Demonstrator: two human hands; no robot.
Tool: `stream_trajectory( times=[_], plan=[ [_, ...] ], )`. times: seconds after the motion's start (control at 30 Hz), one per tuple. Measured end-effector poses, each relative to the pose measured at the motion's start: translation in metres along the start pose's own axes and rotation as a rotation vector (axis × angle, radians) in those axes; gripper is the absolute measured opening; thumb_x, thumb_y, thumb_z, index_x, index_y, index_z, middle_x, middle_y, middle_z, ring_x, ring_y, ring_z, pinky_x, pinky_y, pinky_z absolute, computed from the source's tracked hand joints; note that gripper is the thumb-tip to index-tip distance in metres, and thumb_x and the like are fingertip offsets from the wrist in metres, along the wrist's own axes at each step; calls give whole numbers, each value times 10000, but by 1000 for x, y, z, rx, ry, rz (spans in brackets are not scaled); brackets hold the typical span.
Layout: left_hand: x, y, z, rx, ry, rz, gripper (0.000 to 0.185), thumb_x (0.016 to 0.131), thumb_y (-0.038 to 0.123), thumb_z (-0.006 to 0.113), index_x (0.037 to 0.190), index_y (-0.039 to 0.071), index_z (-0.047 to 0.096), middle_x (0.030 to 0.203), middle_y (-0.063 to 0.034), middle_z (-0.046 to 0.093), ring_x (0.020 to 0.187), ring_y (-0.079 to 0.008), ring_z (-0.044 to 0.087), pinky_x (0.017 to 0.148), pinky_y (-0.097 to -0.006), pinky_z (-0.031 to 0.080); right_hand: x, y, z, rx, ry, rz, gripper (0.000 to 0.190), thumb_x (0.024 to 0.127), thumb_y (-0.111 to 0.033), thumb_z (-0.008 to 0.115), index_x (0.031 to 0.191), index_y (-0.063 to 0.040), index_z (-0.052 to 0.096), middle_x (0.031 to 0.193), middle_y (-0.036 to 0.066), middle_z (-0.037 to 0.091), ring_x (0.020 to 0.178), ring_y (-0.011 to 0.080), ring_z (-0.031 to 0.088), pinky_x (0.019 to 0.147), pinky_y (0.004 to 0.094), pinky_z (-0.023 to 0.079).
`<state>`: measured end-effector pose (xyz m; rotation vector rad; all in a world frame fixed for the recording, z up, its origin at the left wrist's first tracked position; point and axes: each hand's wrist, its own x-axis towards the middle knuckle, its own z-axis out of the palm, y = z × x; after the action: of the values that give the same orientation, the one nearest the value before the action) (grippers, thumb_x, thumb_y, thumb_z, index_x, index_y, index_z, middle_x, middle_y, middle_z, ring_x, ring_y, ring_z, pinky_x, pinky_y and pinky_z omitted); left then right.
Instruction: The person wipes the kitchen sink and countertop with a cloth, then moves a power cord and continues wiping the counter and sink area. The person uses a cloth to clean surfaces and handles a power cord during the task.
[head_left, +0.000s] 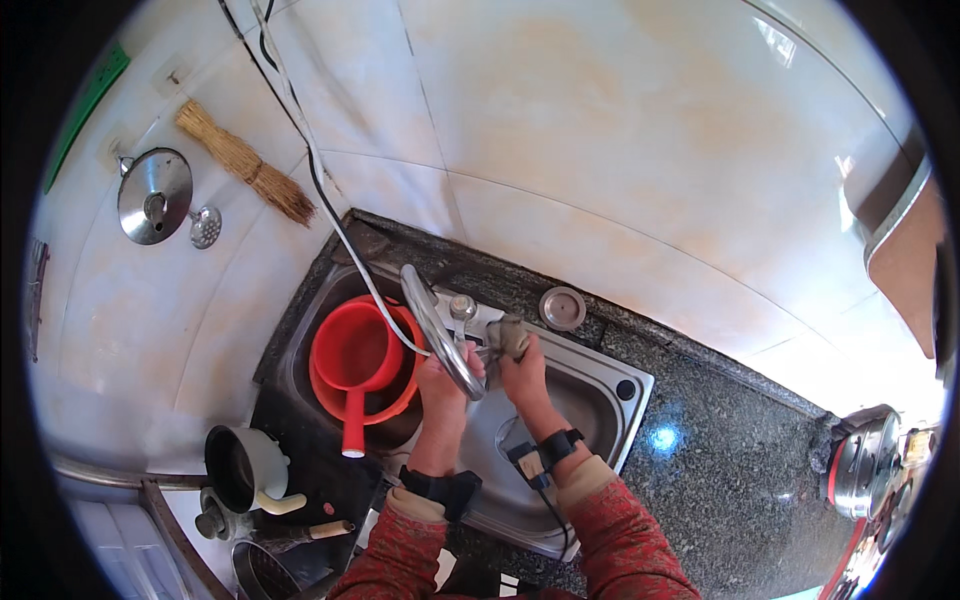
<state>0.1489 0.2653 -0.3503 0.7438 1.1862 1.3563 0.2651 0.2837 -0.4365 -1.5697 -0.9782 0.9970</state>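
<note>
In the head view, my right hand (525, 374) grips a wadded grey-brown rag (509, 335) beside the base of the sink faucet. My left hand (442, 381) is just left of it, partly hidden behind the curved chrome spout (436, 322). Whether its fingers hold anything cannot be made out. The faucet's lever handle (462, 307) rises behind both hands. Below them lies a two-bowl stainless steel sink (637, 401). A red plastic dipper (355, 420) rests over a red basin (322, 397) in the left bowl.
A small round metal dish (562, 308) stands on the back ledge. Granite counter (720, 465) extends right towards a metal pot (866, 465). At lower left are a handled pot (266, 469) and a brush (322, 531). A white cable (315, 165) hangs down to the sink.
</note>
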Motion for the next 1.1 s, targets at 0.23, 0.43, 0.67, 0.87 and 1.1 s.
stream_trajectory(
  times=[0.23,0.43,0.67,0.87,1.1],
  plan=[
    [7,-7,-8,-5,50,-55,212,977,193,679,951,-17,667,709,-23,614,619,-122,578,568,-256,436,2,-46,-49,-207,64,-455,477,766,-36,721,1232,-57,619,1072,165,645,975,340,660,868,394,532],
    [11,-13,-11,20,35,-2,209,959,178,693,942,-26,652,700,-34,609,599,-139,576,564,-258,449,12,-61,-15,-763,-93,-766,441,705,-137,764,1127,-114,639,1216,82,579,1089,333,568,869,442,528],
    [14,-9,-15,36,21,-78,241,963,191,691,989,-47,667,722,-39,636,617,-125,594,565,-252,455,8,-77,-59,-616,-138,-617,372,753,-132,711,1112,-79,624,1117,125,635,1049,359,613,846,483,537],
    [13,-13,-14,71,3,8,280,986,241,666,964,-39,670,713,-28,621,611,-121,583,578,-259,463,94,-74,-9,-148,-548,-423,394,756,-119,659,1134,-10,633,1015,204,706,900,375,662,799,424,526],
    [7,-4,-9,76,2,-33,248,987,224,667,975,-24,656,732,-26,610,635,-123,577,619,-264,475,108,-75,-6,-338,-588,-408,383,733,-163,672,1078,2,654,1022,236,696,936,380,676,807,415,526]
  ],
)
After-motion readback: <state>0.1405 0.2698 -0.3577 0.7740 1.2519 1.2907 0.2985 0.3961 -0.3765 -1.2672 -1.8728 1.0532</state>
